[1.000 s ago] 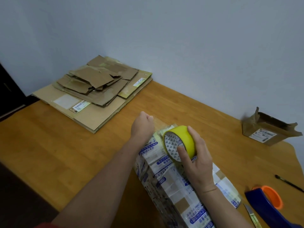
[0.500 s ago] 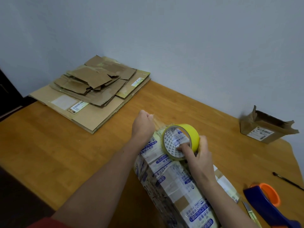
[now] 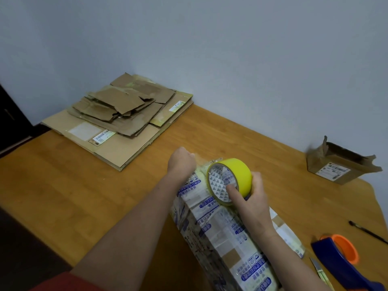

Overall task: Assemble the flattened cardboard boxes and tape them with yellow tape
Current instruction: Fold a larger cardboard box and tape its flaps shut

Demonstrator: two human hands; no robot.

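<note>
The right hand (image 3: 253, 199) grips the yellow tape roll (image 3: 238, 172) above the box (image 3: 222, 240). The left hand (image 3: 182, 162) curls at the far end, perhaps pinching its loose end.

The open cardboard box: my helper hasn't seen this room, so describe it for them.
On the wooden table, go to the far right corner by the wall. The open cardboard box sits there, white label on its side; unlike the flattened cardboard stack far left, it stands assembled, ragged flaps up.

Blue printed characters and small handling icons cover the tape-wrapped box (image 3: 222, 238), near centre, but are too blurred to read. Barcode labels on the flattened cardboard stack (image 3: 119, 116), far left, and on the open cardboard box (image 3: 336, 166), far right, are illegible.
</note>
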